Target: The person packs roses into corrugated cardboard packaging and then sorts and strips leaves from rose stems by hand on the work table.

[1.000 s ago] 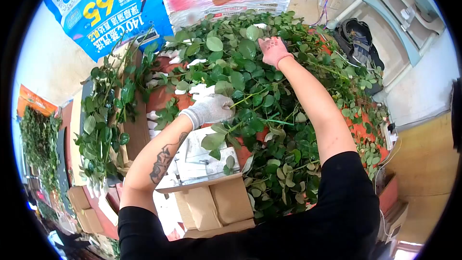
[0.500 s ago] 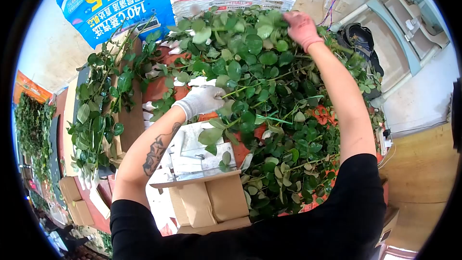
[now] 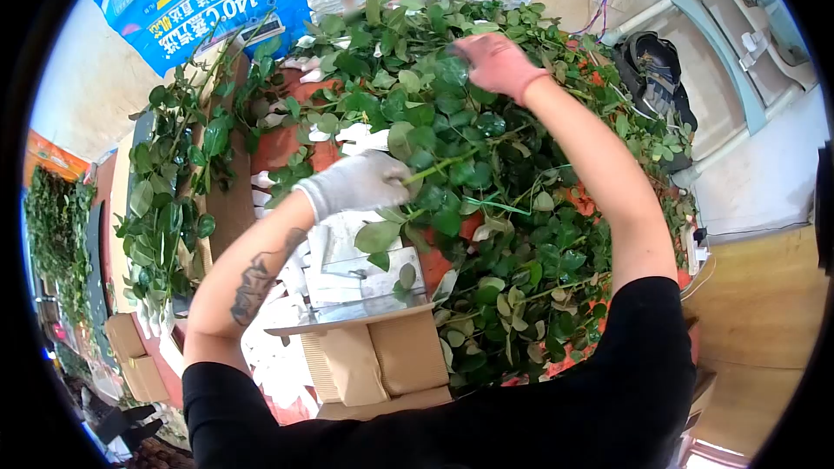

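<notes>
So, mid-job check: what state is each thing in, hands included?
Left hand: grey-gloved, closed on a green stem.
Green stem: gripped, slanting up into the foliage.
Right hand: pink-gloved, at the upper leaves; grip unclear.
Leafy stems: piled, overlapping.
Green strip: lying across the leaves.
Brown cardboard: folded, creased.
Blue poster: spread out, against the wall.

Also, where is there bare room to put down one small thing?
The brown cardboard just ahead of the black shirt looks bare on top. A smaller bare patch of red surface lies between white tapered pieces and green leafy stems. Those stems crowd the area right of the cardboard and under the pink-gloved right hand.
</notes>
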`<state>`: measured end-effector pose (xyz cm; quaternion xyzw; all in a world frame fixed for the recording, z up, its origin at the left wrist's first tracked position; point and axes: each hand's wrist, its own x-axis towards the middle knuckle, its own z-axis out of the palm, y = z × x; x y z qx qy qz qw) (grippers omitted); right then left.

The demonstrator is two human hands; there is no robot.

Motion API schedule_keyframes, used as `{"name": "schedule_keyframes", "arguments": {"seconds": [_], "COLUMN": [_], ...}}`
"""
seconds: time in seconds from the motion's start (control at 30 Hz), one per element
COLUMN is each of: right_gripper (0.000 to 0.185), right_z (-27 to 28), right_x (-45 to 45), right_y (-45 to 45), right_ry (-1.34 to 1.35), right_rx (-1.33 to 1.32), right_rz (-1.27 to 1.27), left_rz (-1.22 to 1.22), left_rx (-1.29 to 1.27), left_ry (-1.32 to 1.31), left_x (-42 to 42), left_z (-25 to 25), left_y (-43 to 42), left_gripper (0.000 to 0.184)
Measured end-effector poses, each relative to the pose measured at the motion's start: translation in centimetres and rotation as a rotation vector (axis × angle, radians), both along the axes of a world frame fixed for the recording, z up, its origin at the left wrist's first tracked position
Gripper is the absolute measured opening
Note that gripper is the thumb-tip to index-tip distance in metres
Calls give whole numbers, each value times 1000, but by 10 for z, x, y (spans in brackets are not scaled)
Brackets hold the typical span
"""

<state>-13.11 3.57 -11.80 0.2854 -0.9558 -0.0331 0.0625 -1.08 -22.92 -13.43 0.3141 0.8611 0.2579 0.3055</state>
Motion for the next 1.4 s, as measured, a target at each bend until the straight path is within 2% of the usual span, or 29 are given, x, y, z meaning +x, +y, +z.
{"name": "schedule_keyframes", "arguments": {"seconds": [0.07,0.13,0.2,0.3,0.33,0.37,0.43,0.53,0.63,0.7,0.77,0.83,0.9,0.97,1.1,1.2,1.27,1.3,1.33,1.4], "right_gripper": [45,45,44,41,42,29,24,23,23,26,33,39,41,44,44,42,39,36,32,36], "right_z": [-15,-29,-44,-62,-59,-58,-50,-15,-15,-12,-3,6,-11,-35,-97,-98,-87,-76,-62,-11], "right_x": [-5,-13,-17,-29,-23,-30,-25,-9,-7,-7,-4,-10,-24,-30,-47,-41,-35,-33,-34,-37], "right_y": [-22,-36,-41,-43,-43,-43,-34,-29,-17,-23,-53,-95,-135,-180,-229,-242,-237,-231,-219,-192], "right_ry": [-156,-205,-193,-296,-194,-203,-71,-175,-296,-207,155,-38,-252,-374,-441,-491,-309,-205,-41,242], "right_rx": [38,23,227,356,299,341,203,-22,-22,19,51,-54,-140,28,75,192,326,355,357,280], "right_rz": [-98,-109,-92,-31,-30,-45,-54,-220,-227,-164,-98,-24,168,111,36,-16,133,174,237,206], "left_rz": [-111,-142,-129,-104,-82,-61,-43,-15,51,45,-30,-31,-51,-30,-47,-27,-24,18,29,51], "left_rx": [5,-122,-170,-154,-107,-60,-38,-18,105,45,43,42,62,46,150,158,193,217,252,316], "left_ry": [45,119,143,99,115,131,113,27,-24,-52,19,41,44,-19,-129,-128,-137,-222,-219,-206], "left_x": [13,24,27,23,21,19,15,5,4,6,9,13,15,19,22,25,23,20,18,10], "left_z": [-1,-8,-13,-21,-26,-28,-29,-40,-48,-42,-51,-55,-62,-62,-75,-70,-71,-71,-70,-70], "left_y": [13,24,24,16,12,10,7,7,5,9,9,11,13,13,11,8,8,7,5,5], "left_gripper": [29,30,31,32,32,33,33,31,30,30,30,31,32,35,36,35,35,36,36,35]}}
